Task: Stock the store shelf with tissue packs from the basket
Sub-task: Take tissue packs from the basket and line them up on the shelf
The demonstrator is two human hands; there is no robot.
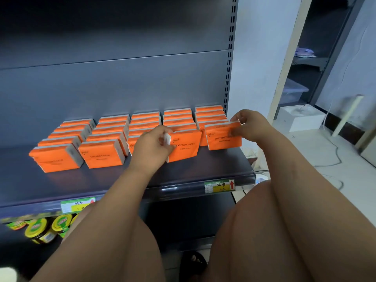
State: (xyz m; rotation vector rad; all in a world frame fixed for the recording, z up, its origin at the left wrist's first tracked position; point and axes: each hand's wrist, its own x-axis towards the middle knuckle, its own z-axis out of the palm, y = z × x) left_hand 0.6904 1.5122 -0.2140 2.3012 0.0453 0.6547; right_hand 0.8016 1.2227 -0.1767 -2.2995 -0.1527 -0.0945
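The orange film-wrapped tissue pack (pixel 185 146), printed "COTTON TISSUE", is pinched at its white end by the left grip (pixel 151 146). The right grip (pixel 249 125) pinches a second pack (pixel 220 139) by its top edge. Both front rows of like packs on the dark metal shelf (pixel 122 178), whose lip carries handwritten green price tags (pixel 219 185).

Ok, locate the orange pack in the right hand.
Head view, right: the orange tissue pack fronts the rightmost row on the dark metal shelf, in the right hand.

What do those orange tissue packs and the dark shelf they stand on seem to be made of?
Orange tissue packs: probably thin plastic film, faintly glossy and wrinkled, with white tissue showing at the edges. Shelf: likely painted metal, smooth dark grey, judging by its slotted upright.
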